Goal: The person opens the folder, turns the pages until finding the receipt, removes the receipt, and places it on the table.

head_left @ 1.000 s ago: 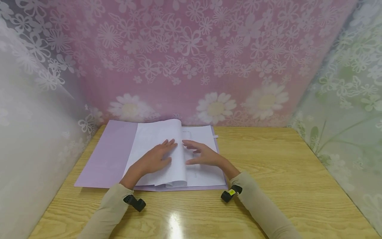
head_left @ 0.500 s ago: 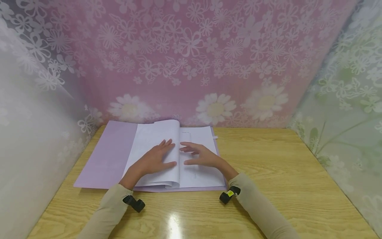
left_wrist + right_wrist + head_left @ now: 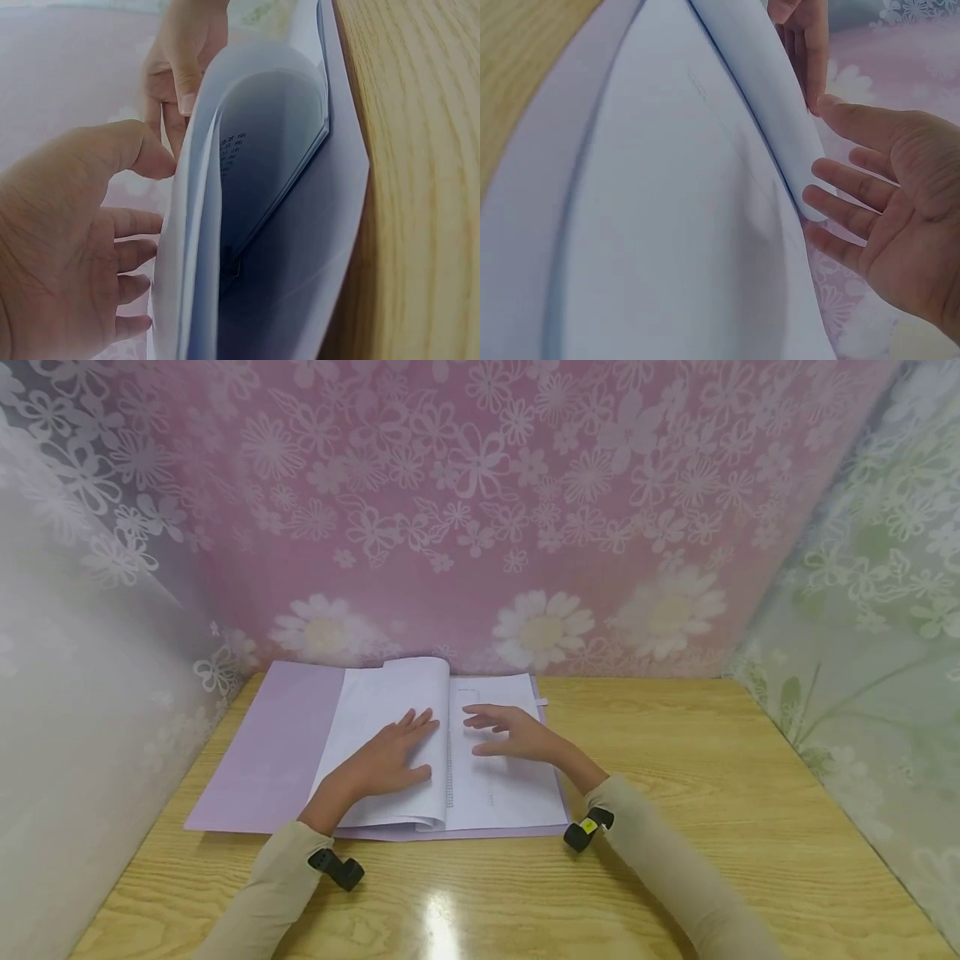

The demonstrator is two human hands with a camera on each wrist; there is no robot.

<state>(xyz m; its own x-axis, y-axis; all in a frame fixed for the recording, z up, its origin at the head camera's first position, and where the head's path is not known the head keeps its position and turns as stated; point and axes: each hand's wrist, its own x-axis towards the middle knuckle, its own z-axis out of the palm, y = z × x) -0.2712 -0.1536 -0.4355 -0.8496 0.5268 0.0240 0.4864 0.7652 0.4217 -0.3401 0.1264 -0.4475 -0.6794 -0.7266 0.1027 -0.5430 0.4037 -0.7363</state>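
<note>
A purple folder (image 3: 262, 752) lies spread on the table with a stack of white paper sheets in it. Several sheets are turned over to the left and bulge up in a curved fold (image 3: 433, 693). On those turned sheets rests my left hand (image 3: 382, 764), its fingers spread toward the fold. In the left wrist view, the curled sheets (image 3: 262, 67) arch over a dark hollow where some print shows. My right hand (image 3: 517, 735) hovers over the right-hand page (image 3: 510, 793), fingers loosely extended, thumb apart, nothing held. Its shadow falls on the page in the right wrist view.
The wooden table (image 3: 675, 827) extends to the right and in front of the folder. A pink flowered backdrop (image 3: 480, 568) rises behind, with pale patterned panels at both sides. A small white tab (image 3: 542, 702) sticks out at the folder's right edge.
The fold of the turned sheets has shifted a little to the left, baring more of the right page. My right hand has lifted slightly away to the right; the left has hardly moved.
</note>
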